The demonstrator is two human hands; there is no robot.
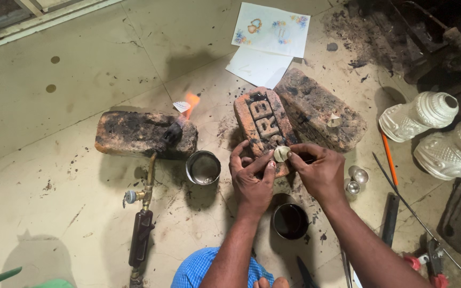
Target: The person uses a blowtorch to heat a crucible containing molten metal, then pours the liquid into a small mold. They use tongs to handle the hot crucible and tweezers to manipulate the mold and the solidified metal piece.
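Dark cup (290, 221) below both hands.

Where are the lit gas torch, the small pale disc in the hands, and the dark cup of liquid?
Gas torch (148, 184), head view, on its brass tube.
Pale disc (280, 153), head view, on its face.
Dark cup (290, 221), head view, on the liquid surface.

Three bricks (145, 133), two paper sheets (270, 29), two white ornate pieces (417, 117), two cups (204, 168), one lit torch (148, 192).

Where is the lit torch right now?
In the head view, the torch lies left of both hands, its flaming tip propped on the left brick, beside the metal cup.
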